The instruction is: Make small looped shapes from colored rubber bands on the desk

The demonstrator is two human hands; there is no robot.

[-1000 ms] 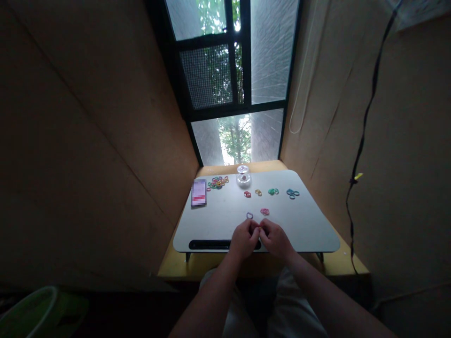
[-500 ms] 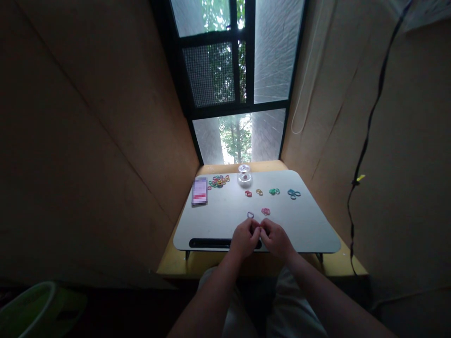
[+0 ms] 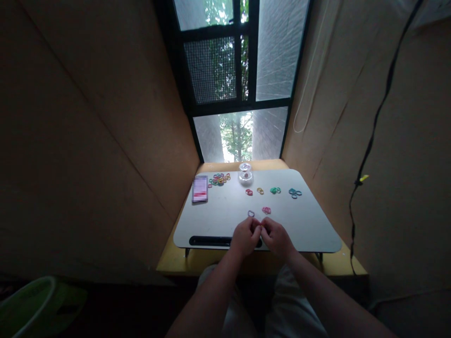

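Note:
My left hand point(image 3: 245, 236) and my right hand point(image 3: 276, 237) meet above the front of the white lap table point(image 3: 204, 220), fingertips pinched together. A tiny orange speck shows between them; what they hold is too small to make out. Just beyond my fingers lie one purple band point(image 3: 251, 213) and a pile of pink bands point(image 3: 267, 210). Farther back sit small groups of red bands point(image 3: 249, 192), yellow bands point(image 3: 260, 191), green bands point(image 3: 275, 190) and blue bands point(image 3: 295, 193). They look like small elastic hair ties. A mixed heap of bands point(image 3: 220, 179) is at the back left.
A phone point(image 3: 200, 189) lies at the table's left edge. A clear round container point(image 3: 245, 176) stands at the back. The black ledge point(image 3: 209, 241) runs along the front edge, partly under my left hand. A dark cable point(image 3: 369, 141) hangs at the right; a green basket point(image 3: 42, 307) is low left.
My hands stay pinched together in nearly the same place. The whole view has shifted very slightly; the bands on the table lie as before.

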